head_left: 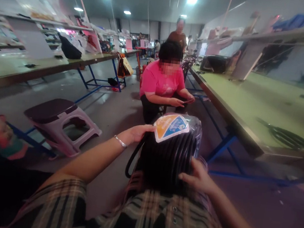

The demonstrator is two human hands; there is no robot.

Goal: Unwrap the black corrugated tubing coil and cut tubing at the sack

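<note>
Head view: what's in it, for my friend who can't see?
A left hand touches an orange and blue label on a black coil; the right hand rests on the coil's side. Ahead, a person in pink is low down between tables.

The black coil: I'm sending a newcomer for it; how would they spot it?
From the green-topped table on the right, look left to the plaid shirt at bottom centre. Just beyond it sits the black coil, wound in tight loops. Unlike the stool farther left, it bears an orange-and-blue label.

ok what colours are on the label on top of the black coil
The label is orange and blue with a white border, in the head view.
</note>
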